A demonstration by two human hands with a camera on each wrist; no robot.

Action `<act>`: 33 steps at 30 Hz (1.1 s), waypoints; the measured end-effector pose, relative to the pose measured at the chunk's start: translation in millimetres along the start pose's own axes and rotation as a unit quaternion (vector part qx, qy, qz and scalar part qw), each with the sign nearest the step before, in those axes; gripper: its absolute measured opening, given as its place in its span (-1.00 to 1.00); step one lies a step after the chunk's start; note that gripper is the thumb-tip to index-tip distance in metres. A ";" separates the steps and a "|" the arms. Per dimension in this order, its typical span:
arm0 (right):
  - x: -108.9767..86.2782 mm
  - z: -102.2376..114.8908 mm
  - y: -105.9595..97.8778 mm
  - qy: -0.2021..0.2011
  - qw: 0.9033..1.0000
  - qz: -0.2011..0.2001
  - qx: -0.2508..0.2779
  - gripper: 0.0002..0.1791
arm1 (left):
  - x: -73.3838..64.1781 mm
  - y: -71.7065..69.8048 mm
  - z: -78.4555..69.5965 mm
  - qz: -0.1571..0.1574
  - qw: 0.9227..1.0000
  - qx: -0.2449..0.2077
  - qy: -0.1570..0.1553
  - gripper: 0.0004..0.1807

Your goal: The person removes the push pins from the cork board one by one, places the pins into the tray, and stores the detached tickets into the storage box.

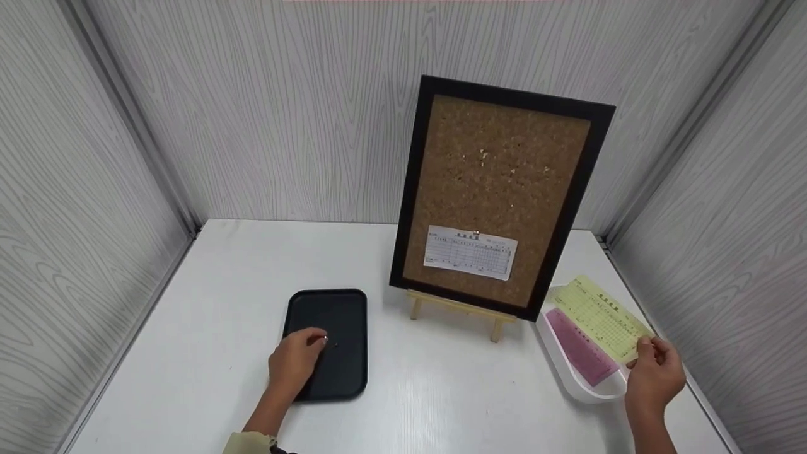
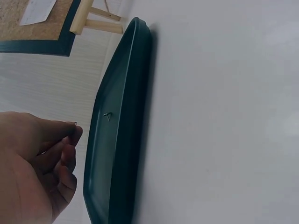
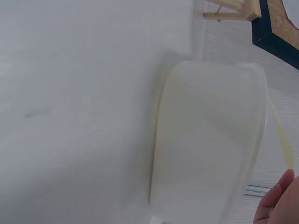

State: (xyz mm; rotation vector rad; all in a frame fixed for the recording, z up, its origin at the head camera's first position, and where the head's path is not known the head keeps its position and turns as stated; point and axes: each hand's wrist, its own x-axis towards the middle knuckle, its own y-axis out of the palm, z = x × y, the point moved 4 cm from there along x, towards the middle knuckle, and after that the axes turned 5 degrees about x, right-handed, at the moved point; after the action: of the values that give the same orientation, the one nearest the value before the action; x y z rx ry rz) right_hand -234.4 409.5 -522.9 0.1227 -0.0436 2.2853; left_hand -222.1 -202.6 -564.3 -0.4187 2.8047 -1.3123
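Over the black tray [image 1: 343, 378], my left hand [image 1: 296, 359] pinches a small shiny thumbtack [image 2: 75, 123] between thumb and fingertips. Another metal thumbtack [image 2: 108, 115] lies in the tray close by. My right hand [image 1: 656, 372] grips the lower right corner of a yellow printed slip [image 1: 602, 318], which is tilted over a white bin [image 1: 586, 395]. Inside that bin rests a pink slip [image 1: 580, 347], partly covered by the yellow one. In the right wrist view the bin's wall hides most of the yellow slip, and only part of the hand shows.
A black-framed corkboard [image 1: 498, 189] leans on a small wooden easel [image 1: 463, 306] at the back. Low on its cork a white printed slip [image 1: 470, 253] is fixed by a tack at its top edge. Grey wood-grain panels [image 1: 302, 113] enclose the white table [image 1: 441, 391].
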 end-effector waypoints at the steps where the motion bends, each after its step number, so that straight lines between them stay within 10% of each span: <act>1: 1.1 -2.6 -1.0 -0.002 1.000 -0.001 -0.019 -0.89 | -0.3 0.6 0.8 0.001 1.000 0.004 0.000 -0.83; 15: 2.8 -18.0 6.5 -0.013 0.975 0.038 -0.217 -0.50 | -2.7 10.0 5.8 0.003 1.000 0.026 0.013 -0.85; 33: 4.0 -20.9 8.8 -0.016 0.948 0.076 -0.310 -0.45 | -1.6 12.4 9.5 -0.005 0.998 0.059 0.020 -0.84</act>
State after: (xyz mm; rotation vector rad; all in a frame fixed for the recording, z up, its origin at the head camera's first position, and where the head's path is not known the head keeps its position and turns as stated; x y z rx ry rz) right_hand -245.1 408.2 -543.2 -0.1795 -0.8024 2.3099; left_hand -222.2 -201.8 -579.9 -0.4076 2.7407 -1.4965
